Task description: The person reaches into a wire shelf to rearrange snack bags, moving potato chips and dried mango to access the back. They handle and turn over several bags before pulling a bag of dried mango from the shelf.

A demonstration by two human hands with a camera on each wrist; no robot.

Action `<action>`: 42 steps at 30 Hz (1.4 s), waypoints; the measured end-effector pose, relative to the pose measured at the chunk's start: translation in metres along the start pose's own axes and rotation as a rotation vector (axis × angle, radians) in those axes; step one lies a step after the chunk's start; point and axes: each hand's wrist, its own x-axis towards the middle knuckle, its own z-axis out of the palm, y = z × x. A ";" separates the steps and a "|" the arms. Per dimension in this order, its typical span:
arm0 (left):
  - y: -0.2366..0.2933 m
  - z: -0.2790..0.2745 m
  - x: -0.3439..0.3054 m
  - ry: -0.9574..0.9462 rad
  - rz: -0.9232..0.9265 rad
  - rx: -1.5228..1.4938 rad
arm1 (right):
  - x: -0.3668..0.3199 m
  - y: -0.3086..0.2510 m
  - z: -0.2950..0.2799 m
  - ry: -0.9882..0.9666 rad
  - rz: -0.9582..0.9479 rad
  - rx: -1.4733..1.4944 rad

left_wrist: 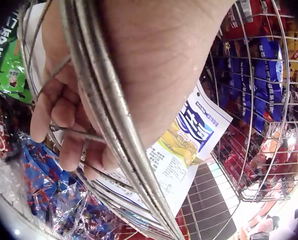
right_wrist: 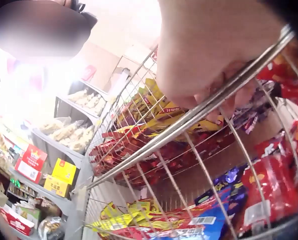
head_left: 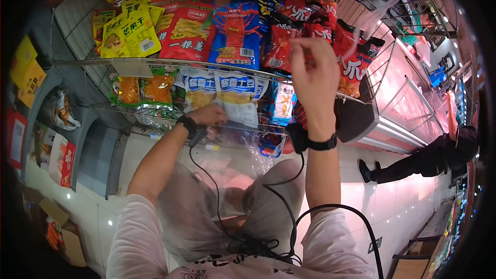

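Observation:
My left hand (head_left: 207, 115), fingers loosely bent, is right in front of the white-and-blue potato snack bags (head_left: 237, 95) on the lower wire tier. In the left wrist view, a bag's printed back (left_wrist: 176, 150) shows behind this hand, and the basket's wires (left_wrist: 114, 110) cross in front of it. Raised higher, my right hand (head_left: 318, 75) overlaps the red-and-black snack bags (head_left: 284, 39) of the upper basket; its fingers are loosely bent with nothing seen between them. The right wrist view has that hand behind the basket's rim wire (right_wrist: 189, 120), fingers partly hidden.
Yellow dried mango bags (head_left: 132, 33), a red snack bag (head_left: 188, 33) and a blue one (head_left: 235, 36) fill the upper basket. Orange snack packs (head_left: 157, 88) hang below. Grey shelving (head_left: 98, 150) stands left. Cables (head_left: 268, 196) run from my wrists. Someone in dark trousers (head_left: 418, 163) is at right.

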 end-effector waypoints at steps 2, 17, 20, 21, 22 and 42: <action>0.002 -0.001 -0.002 -0.006 -0.017 0.006 | -0.009 0.004 -0.009 0.172 -0.100 0.023; 0.007 -0.003 -0.004 -0.035 -0.020 0.036 | 0.004 0.020 -0.074 0.248 0.320 -0.554; 0.006 -0.002 -0.003 -0.027 -0.026 0.019 | -0.004 0.025 -0.080 0.199 0.338 -0.607; 0.004 -0.002 -0.002 -0.027 -0.014 0.017 | -0.004 0.026 -0.082 0.178 0.318 -0.615; 0.003 -0.001 0.000 -0.027 -0.002 0.015 | -0.004 0.023 -0.085 0.179 0.314 -0.618; -0.001 0.000 0.000 -0.039 -0.024 -0.001 | 0.014 0.037 -0.004 -0.342 0.172 -0.181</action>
